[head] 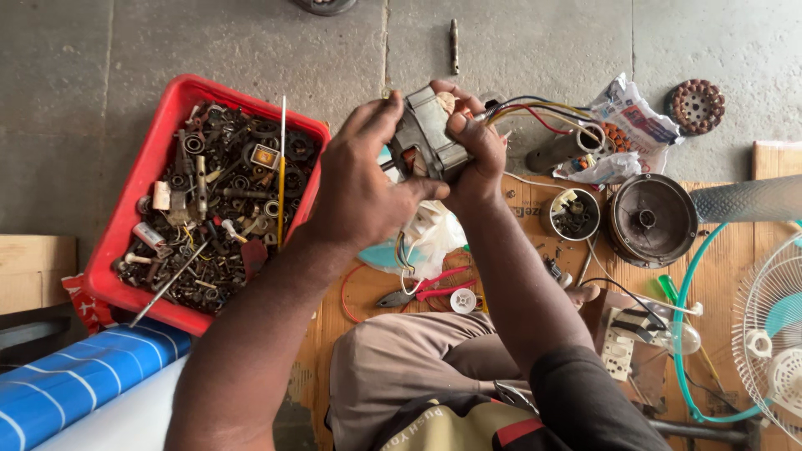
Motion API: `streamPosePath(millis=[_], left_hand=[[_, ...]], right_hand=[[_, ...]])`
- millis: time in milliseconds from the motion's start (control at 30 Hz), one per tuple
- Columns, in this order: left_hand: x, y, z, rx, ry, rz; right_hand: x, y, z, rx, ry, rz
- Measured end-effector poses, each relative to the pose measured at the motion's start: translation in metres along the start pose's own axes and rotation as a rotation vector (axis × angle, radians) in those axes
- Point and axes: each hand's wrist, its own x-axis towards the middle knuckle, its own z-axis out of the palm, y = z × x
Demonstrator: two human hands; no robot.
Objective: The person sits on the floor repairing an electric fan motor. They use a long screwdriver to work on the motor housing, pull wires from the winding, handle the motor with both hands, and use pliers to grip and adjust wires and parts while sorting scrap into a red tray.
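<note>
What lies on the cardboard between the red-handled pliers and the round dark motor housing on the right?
In the head view, between the red-handled pliers and the dark round housing sits a small round tin holding dark small parts, with the person's right forearm crossing above.

Crumpled printed wrapper (637,125) far right.

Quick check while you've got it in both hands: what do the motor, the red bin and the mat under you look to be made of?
Motor: dull grey metal, likely stacked steel plates; the side shows fine layered edges.
Red bin: moulded plastic, smooth and slightly glossy, with a rounded rim.
Mat: brown cardboard, matte, flat and scuffed.
</note>
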Motion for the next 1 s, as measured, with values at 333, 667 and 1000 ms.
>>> streamPosePath(millis=[333,667,1000], left_hand=[[0.013,-0.012,0.000,0.035,-0.069,-0.006],[0.035,0.005,0.008,0.106,-0.173,-0.310],[0.055,0.007,0.047,0.272,0.054,-0.429]], right_hand=[[0.000,0.007,0.004,-0.024,0.065,-0.126],[-0.032,0.005,0.009,0.092,-0.115,-0.142],[-0.036,-0.036,-0.029,-0.299,-0.282,0.073]])
